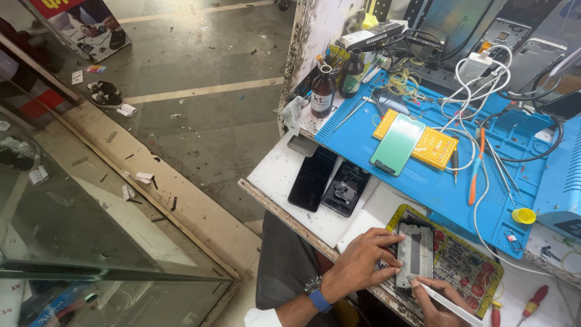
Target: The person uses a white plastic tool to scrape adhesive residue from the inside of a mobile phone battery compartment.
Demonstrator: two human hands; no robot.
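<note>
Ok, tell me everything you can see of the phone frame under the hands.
The phone frame is a pale grey, metallic-looking shell lying flat on a colourful printed mat at the near edge of the bench. It is stripped: a dark rectangular opening runs down its middle, with small dark fittings at the top. The left hand presses on its left edge with the fingertips. The right hand holds a thin white flat tool whose tip meets the frame's lower end.
</note>
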